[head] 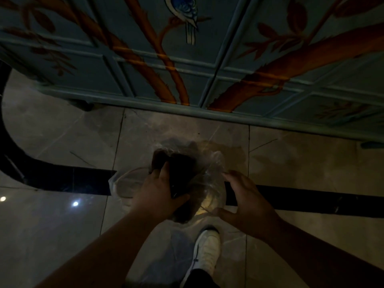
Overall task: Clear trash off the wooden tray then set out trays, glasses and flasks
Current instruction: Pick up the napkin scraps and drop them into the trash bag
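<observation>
The scene is dim. A clear plastic bag (209, 163) hangs open above the floor in the middle of the head view. My left hand (158, 192) grips a dark brown crumpled piece of trash (180, 167) at the bag's mouth. My right hand (247, 198) holds the right edge of the bag, fingers spread along the plastic. What else lies inside the bag is too dark to make out. No wooden tray, glasses or flasks are in view.
A blue painted cabinet (207, 65) with orange branches and a bird fills the top. Below is a glossy tiled floor (62, 225) with a black inlaid band (311, 202). My white shoe (207, 250) stands under the bag.
</observation>
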